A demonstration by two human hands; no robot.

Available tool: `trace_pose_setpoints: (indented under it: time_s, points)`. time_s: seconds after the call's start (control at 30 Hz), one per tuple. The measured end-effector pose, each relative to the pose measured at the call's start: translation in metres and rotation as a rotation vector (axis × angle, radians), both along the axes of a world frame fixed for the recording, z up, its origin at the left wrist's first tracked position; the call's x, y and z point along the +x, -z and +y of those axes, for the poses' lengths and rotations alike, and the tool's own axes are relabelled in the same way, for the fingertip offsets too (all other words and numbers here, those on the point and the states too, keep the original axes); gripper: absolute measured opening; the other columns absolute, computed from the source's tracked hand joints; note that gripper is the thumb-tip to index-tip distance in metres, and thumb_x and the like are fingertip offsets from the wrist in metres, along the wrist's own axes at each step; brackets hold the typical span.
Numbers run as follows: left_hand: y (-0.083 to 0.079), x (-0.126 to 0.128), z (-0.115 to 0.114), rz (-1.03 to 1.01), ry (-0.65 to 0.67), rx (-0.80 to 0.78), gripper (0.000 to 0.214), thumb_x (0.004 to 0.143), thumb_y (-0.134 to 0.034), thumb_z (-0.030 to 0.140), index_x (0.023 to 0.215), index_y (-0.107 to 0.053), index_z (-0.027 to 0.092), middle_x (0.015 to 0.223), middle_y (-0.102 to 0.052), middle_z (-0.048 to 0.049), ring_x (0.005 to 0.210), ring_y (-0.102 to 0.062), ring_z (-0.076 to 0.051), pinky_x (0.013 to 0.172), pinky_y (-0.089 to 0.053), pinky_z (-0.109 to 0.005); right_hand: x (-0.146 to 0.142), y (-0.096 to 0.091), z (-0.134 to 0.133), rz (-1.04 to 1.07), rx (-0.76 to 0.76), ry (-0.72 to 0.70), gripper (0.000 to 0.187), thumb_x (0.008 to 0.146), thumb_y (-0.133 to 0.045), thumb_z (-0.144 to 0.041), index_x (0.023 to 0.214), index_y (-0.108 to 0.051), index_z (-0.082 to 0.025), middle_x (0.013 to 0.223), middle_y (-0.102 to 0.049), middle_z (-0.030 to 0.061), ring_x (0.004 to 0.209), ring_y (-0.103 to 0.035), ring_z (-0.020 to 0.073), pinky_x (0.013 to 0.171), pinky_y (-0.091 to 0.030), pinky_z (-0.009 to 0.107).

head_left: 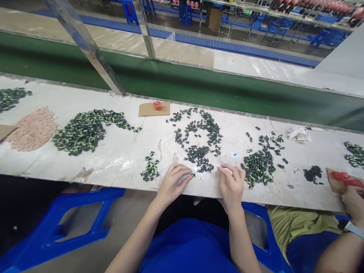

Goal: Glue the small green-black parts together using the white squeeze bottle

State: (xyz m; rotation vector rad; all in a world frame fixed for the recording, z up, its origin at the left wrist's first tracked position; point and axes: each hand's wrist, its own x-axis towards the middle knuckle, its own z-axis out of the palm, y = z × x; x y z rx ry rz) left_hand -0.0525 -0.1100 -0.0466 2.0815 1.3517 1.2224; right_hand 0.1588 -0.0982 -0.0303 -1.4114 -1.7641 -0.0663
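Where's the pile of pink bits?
In the head view, the pink pile is on the left of the table, beside the big black-and-green heap.

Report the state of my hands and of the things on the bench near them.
Left hand, pinching a green-marked piece
Right hand, fingers bent, grip unclear
Dark pieces, loosely scattered
Black-and-green pieces, heaped beside the right hand
Red tub, resting on cardboard, lid unclear
White tissue or paper, crumpled

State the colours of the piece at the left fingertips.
The piece is black and green; head view.
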Motion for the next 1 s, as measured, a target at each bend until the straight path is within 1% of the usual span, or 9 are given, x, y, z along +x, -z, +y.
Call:
trace_pose_setpoints:
  time_s: [0.07, 0.17, 0.33, 0.4, 0.57, 0.63, 0.73, 0.9, 1.0]
  points:
    - [0.0, 0.0, 0.0, 0.009, -0.004, 0.008, 0.012, 0.087, -0.06, 0.02, 0.097, -0.067, 0.021, 0.095, -0.069, -0.006, 0.096, -0.057, -0.021, 0.085, -0.051, -0.039, -0.004, 0.004, 0.001, -0.03, -0.094, -0.084, 0.021, 0.093, -0.049, -0.021, 0.095, -0.069, -0.025, 0.092, -0.067, 0.0063, 0.086, -0.055, 0.0215, 0.079, -0.049, 0.038]
    - [0.0, 0.001, -0.001, 0.014, 0.0, -0.006, 0.013, 0.088, -0.058, 0.021, 0.097, -0.068, 0.022, 0.098, -0.068, -0.0067, 0.099, -0.056, -0.021, 0.086, -0.051, -0.04, -0.011, 0.01, 0.007, -0.02, -0.203, -0.031, 0.026, 0.094, -0.046, -0.029, 0.099, -0.071, -0.023, 0.091, -0.065, 0.0088, 0.084, -0.054, 0.023, 0.075, -0.05, 0.038]
    - [0.001, 0.001, -0.001, 0.013, 0.005, -0.022, 0.012, 0.088, -0.058, 0.022, 0.095, -0.069, 0.022, 0.099, -0.067, -0.0073, 0.1, -0.055, -0.022, 0.086, -0.05, -0.04, -0.013, 0.011, 0.011, 0.041, -0.32, 0.013, 0.027, 0.091, -0.049, -0.036, 0.086, -0.071, -0.022, 0.085, -0.062, 0.0086, 0.083, -0.056, 0.0237, 0.074, -0.049, 0.038]
    - [0.001, 0.001, -0.001, 0.007, 0.012, -0.033, 0.012, 0.088, -0.058, 0.022, 0.093, -0.069, 0.022, 0.1, -0.068, -0.007, 0.1, -0.056, -0.022, 0.087, -0.05, -0.041, -0.011, 0.008, 0.009, 0.147, -0.364, -0.015, 0.025, 0.088, -0.053, -0.039, 0.081, -0.069, -0.022, 0.081, -0.064, 0.0074, 0.08, -0.058, 0.0228, 0.072, -0.049, 0.036]
    - [-0.004, 0.004, -0.003, -0.07, 0.039, -0.123, 0.014, 0.09, -0.054, 0.021, 0.095, -0.067, 0.022, 0.094, -0.07, -0.0059, 0.099, -0.059, -0.022, 0.086, -0.051, -0.039, -0.011, -0.004, -0.002, 0.588, -0.527, -0.106, 0.021, 0.078, -0.066, -0.04, 0.08, -0.065, -0.019, 0.076, -0.069, 0.0039, 0.066, -0.064, 0.0171, 0.064, -0.053, 0.029]
    - [-0.007, 0.007, -0.006, -0.116, 0.021, -0.167, 0.015, 0.09, -0.053, 0.021, 0.095, -0.067, 0.022, 0.091, -0.069, -0.006, 0.094, -0.061, -0.02, 0.082, -0.053, -0.035, -0.016, -0.007, -0.006, 0.69, -0.542, -0.135, 0.02, 0.076, -0.068, -0.038, 0.078, -0.066, -0.019, 0.075, -0.07, 0.0038, 0.064, -0.064, 0.0161, 0.063, -0.054, 0.028]
    - [-0.013, 0.013, -0.008, -0.154, -0.002, -0.185, 0.015, 0.09, -0.053, 0.021, 0.095, -0.067, 0.021, 0.088, -0.068, -0.0059, 0.087, -0.063, -0.019, 0.078, -0.054, -0.033, -0.024, -0.011, -0.01, 0.752, -0.545, -0.207, 0.016, 0.076, -0.068, -0.035, 0.074, -0.066, -0.019, 0.072, -0.07, 0.0033, 0.064, -0.065, 0.0157, 0.064, -0.056, 0.027]
    - [-0.016, 0.018, -0.007, -0.135, -0.006, -0.121, 0.016, 0.09, -0.054, 0.02, 0.1, -0.067, 0.021, 0.089, -0.07, -0.0058, 0.087, -0.063, -0.019, 0.077, -0.053, -0.033, -0.033, -0.013, -0.015, 0.818, -0.572, -0.239, 0.015, 0.07, -0.073, -0.031, 0.078, -0.068, -0.019, 0.072, -0.071, 0.0035, 0.065, -0.067, 0.0166, 0.061, -0.058, 0.027]
    - [-0.016, 0.018, -0.007, -0.106, 0.02, -0.059, 0.019, 0.091, -0.052, 0.018, 0.103, -0.066, 0.021, 0.089, -0.071, -0.0056, 0.087, -0.062, -0.019, 0.077, -0.052, -0.034, -0.033, -0.013, -0.017, 0.802, -0.596, -0.286, 0.012, 0.071, -0.072, -0.03, 0.076, -0.071, -0.019, 0.075, -0.073, 0.0042, 0.066, -0.068, 0.0171, 0.065, -0.059, 0.029]
